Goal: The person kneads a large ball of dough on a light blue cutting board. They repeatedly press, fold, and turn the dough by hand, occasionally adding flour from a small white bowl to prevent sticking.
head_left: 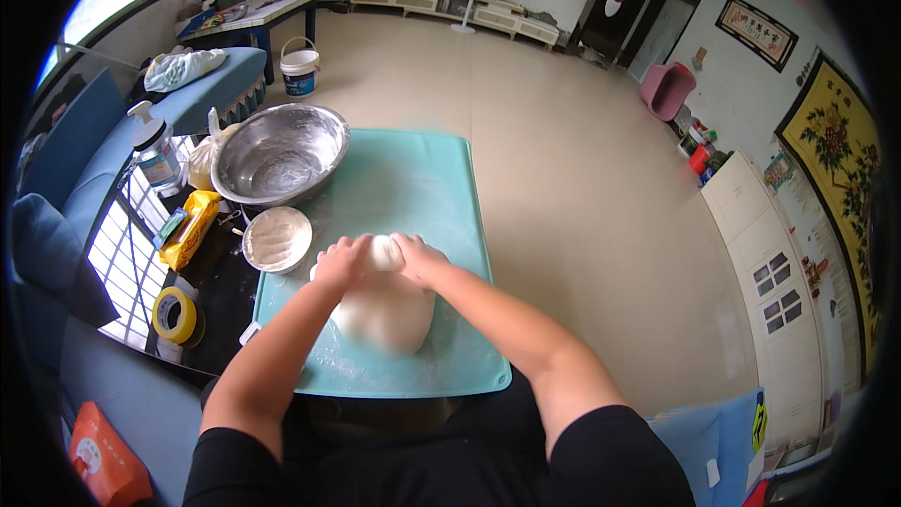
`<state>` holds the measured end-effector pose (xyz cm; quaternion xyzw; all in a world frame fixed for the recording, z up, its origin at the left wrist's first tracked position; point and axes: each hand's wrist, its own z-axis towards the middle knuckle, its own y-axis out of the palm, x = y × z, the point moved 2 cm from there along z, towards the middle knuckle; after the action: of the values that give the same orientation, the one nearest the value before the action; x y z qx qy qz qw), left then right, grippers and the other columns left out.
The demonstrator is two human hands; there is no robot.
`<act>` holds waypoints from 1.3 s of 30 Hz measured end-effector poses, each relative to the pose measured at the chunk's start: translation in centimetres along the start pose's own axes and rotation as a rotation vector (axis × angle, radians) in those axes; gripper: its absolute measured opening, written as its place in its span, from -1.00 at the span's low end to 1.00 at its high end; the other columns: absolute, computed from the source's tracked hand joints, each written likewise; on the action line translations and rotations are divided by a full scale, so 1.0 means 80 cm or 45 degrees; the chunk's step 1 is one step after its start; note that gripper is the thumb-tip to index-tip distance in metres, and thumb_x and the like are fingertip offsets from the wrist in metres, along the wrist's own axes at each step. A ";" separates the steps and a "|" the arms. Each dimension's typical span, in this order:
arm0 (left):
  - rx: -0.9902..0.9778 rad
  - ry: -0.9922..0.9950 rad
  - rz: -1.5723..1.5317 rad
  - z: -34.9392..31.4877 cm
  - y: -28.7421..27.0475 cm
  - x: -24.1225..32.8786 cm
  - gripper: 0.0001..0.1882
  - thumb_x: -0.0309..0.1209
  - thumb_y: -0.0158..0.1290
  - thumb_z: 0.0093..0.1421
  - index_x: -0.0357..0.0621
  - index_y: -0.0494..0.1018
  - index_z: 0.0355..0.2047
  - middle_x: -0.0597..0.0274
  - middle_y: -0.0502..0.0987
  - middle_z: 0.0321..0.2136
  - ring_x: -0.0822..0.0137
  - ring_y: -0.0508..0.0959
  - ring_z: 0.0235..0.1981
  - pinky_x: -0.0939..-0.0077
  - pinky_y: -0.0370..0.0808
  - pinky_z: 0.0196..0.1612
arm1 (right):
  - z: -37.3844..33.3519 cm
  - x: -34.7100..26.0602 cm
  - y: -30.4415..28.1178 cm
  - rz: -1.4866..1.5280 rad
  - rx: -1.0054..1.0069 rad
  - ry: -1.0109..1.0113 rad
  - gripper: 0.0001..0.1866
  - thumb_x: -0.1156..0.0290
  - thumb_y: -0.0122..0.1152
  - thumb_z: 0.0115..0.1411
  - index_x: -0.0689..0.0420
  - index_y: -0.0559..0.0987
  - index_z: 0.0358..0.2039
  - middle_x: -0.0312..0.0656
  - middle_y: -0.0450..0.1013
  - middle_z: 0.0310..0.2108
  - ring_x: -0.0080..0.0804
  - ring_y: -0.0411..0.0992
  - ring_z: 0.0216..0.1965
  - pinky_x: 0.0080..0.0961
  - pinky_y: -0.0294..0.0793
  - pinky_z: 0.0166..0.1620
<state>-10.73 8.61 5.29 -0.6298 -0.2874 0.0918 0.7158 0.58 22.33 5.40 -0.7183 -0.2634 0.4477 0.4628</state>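
- Dough (387, 314) is lying on the near half of a turquoise mat (413, 174), straight in front of the person; its wide, smooth body is bulging toward the person, looking blurred, while a thick roll of it is standing up along the far edge.
- The left hand (342, 261) is grasping the far edge on the left; its fingers are bending over the dough, neither spread wide nor clenched into a fist.
- The right hand (420, 259) is gripping the same edge on the right, its fingers curling over the roll; how far its fingertips are sinking in, I cannot tell.
- Between the two hands, a short stretch of the white roll is showing uncovered.
- A white bowl (248, 246) of flour (279, 238) is sitting just beside the left hand, at the mat's left edge.
- Beyond it, a large metal bowl (324, 145) is resting partly over the mat's far left corner, flour dusting its inside.
- Farther left, a yellow packet (191, 228) and a roll of yellow tape (194, 327) are lying on a dark tabletop (225, 291).
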 end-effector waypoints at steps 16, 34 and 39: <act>0.264 0.320 -0.047 -0.137 0.036 0.031 -0.23 0.02 0.22 -0.20 0.06 0.35 0.06 0.10 0.33 0.10 0.06 0.27 0.15 -0.08 0.14 0.12 | -0.129 -0.021 0.083 -0.026 0.765 -0.668 0.00 -0.16 0.26 -0.14 -0.01 0.07 0.25 0.00 0.06 0.21 0.12 -0.01 0.24 0.13 -0.15 0.25; 0.364 0.086 -0.153 0.023 0.027 -0.024 -0.11 0.12 0.28 -0.29 0.07 0.30 0.07 0.15 0.44 -0.10 0.04 0.46 -0.10 0.18 0.37 -0.05 | 0.048 0.007 0.059 -0.050 0.728 -0.231 -0.08 -0.19 0.36 -0.21 0.03 0.31 0.11 -0.13 0.34 0.03 -0.10 0.29 0.05 -0.20 0.26 0.10; 0.044 0.060 -0.086 -0.007 -0.009 0.000 0.01 0.09 0.36 -0.37 0.07 0.26 0.13 0.06 0.42 -0.05 0.00 0.41 0.00 0.17 0.36 0.03 | 0.000 -0.025 0.000 -0.016 0.176 -0.005 0.04 -0.32 0.26 -0.16 0.01 0.19 0.24 -0.12 0.22 0.16 -0.19 0.13 0.22 -0.22 0.01 0.25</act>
<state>-10.60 8.00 5.99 -0.6092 -0.2900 0.0576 0.7358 -0.34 20.79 6.20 -0.6821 -0.2375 0.4632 0.5136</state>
